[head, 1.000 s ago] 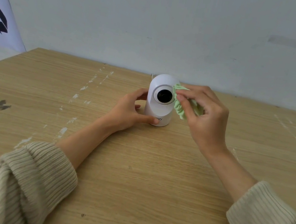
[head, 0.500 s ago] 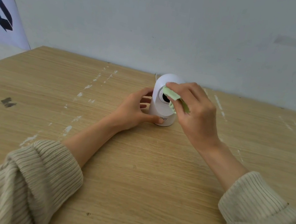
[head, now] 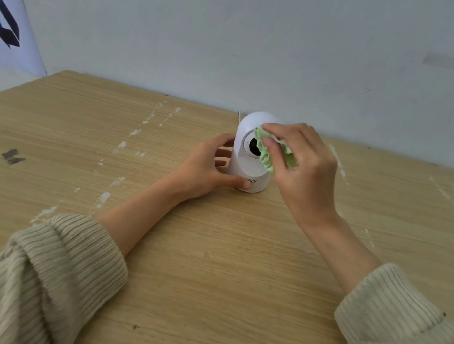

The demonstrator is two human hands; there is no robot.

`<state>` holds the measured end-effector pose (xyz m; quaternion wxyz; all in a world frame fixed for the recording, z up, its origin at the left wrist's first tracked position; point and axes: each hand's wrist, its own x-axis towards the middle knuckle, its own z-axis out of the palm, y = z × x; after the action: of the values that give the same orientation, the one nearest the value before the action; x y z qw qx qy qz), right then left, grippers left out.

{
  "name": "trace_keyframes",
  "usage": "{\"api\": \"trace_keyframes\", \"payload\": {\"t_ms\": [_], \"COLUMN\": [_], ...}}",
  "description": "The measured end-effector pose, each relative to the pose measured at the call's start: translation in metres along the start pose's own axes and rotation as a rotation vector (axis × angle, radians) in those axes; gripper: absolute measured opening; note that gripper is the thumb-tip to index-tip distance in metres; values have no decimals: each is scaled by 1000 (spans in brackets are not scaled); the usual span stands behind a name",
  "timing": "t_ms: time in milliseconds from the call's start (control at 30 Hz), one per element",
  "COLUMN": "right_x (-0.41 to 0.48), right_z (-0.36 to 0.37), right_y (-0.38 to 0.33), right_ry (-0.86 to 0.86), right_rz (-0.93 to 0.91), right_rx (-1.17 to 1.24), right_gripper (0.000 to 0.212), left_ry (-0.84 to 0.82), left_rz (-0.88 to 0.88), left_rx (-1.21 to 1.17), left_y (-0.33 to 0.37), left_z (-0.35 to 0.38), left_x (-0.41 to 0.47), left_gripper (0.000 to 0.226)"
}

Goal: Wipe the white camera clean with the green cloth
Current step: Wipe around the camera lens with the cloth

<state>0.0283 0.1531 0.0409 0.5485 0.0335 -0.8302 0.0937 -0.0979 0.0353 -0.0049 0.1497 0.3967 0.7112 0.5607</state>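
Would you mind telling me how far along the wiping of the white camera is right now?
Done: the right hand holds the green cloth, and the left hand steadies the white camera at its base on the table. In hand: the cloth is pressed to the lens face, partly covering it. Left: the dome top, sides and base; nothing shows whether they are wiped.

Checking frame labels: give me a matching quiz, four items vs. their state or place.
Items:
1. small white domed plastic camera
2. crumpled pale green cloth
3. left hand
4. right hand

States:
A. pinches the cloth
B. stands upright on the wooden table
C. steadies the camera's base
D. pressed against the lens face

Pairs: 1-B, 2-D, 3-C, 4-A
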Motion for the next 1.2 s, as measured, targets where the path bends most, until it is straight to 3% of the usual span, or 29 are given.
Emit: {"api": "trace_keyframes", "payload": {"t_ms": [200, 467, 733, 933, 1033, 1200], "right_x": [-21, 3, 6, -3, -12, -25], "right_z": [5, -1, 8, 5, 6, 3], "right_y": [8, 2, -12, -5, -3, 8], "right_ry": [-184, -17, -139, -334, -345, -314], "right_rz": [-227, -111, -131, -247, -331, -361], "right_rx": [-78, -57, -199, -278, -348, -333], "right_gripper": [9, 6, 4, 33, 22, 28], "left_ry": [-2, -1, 5, 15, 29, 46], "left_rz": [0, -5, 21, 65, 83, 97], "left_rx": [-16, -4, 9, 55, 70, 126], "left_y": [-1, -2, -1, 0, 0, 1], "left_z": [1, 0, -1, 0, 1, 1], "left_x": [1, 1, 0, -1, -1, 0], "left_gripper": [90, 95, 86, 87, 87, 90]}}
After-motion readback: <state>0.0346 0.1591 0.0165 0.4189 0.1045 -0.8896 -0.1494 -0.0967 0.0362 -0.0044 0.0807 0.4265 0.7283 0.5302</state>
